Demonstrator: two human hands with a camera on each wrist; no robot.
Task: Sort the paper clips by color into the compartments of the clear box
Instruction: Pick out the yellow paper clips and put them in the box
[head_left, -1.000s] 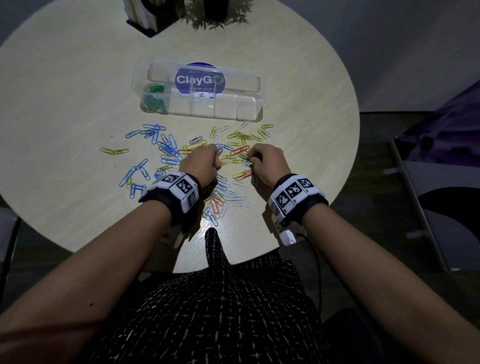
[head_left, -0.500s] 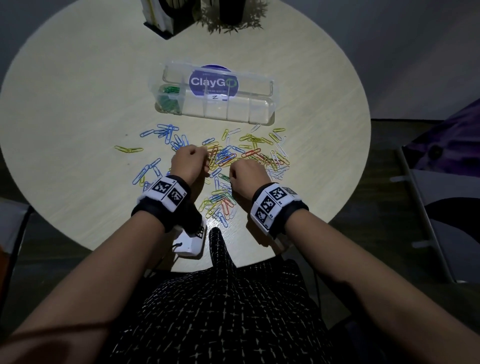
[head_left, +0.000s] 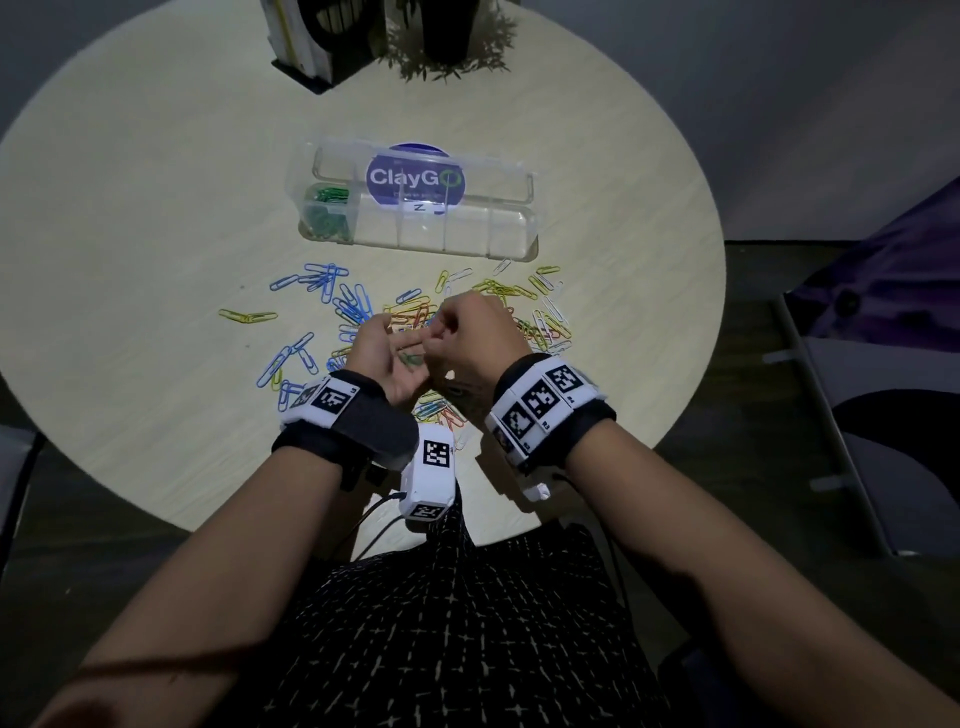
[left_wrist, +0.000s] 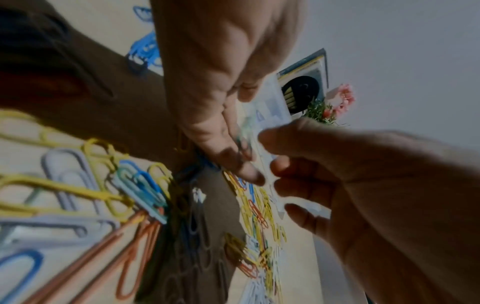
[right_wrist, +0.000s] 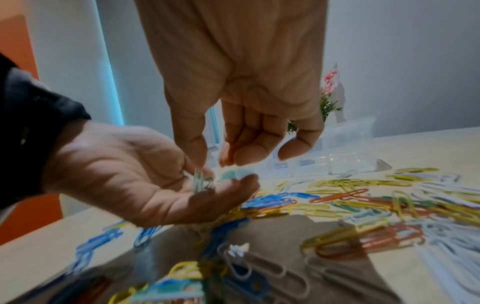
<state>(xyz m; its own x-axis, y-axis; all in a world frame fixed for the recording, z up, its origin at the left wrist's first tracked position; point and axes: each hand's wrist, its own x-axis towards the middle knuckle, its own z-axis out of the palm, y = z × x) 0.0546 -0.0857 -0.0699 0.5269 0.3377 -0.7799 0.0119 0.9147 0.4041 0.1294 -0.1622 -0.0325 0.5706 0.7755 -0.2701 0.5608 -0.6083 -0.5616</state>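
Note:
The clear box (head_left: 511, 228) lies open at mid-table, and green clips (head_left: 327, 208) fill its leftmost compartment. Mixed paper clips (head_left: 524, 306) are strewn in front of it, with blue ones (head_left: 332, 293) to the left. My left hand (head_left: 400, 335) is turned palm up just above the pile, carrying green clips (head_left: 413, 358) in its cupped palm. My right hand (head_left: 441, 332) hovers over that palm with fingers curled. In the right wrist view its thumb and forefinger (right_wrist: 213, 164) meet the top of an upright green clip (right_wrist: 202, 181) standing in the left palm (right_wrist: 145, 174).
A potted plant (head_left: 447, 36) and a dark stand (head_left: 317, 41) sit at the table's far edge. Two linked yellow clips (head_left: 248, 315) lie apart on the left. A chair (head_left: 883, 441) stands to the right of the round table (head_left: 130, 208).
Both hands have lifted off the pile. The left hand has turned palm up, and the right hand has come over it with a green clip.

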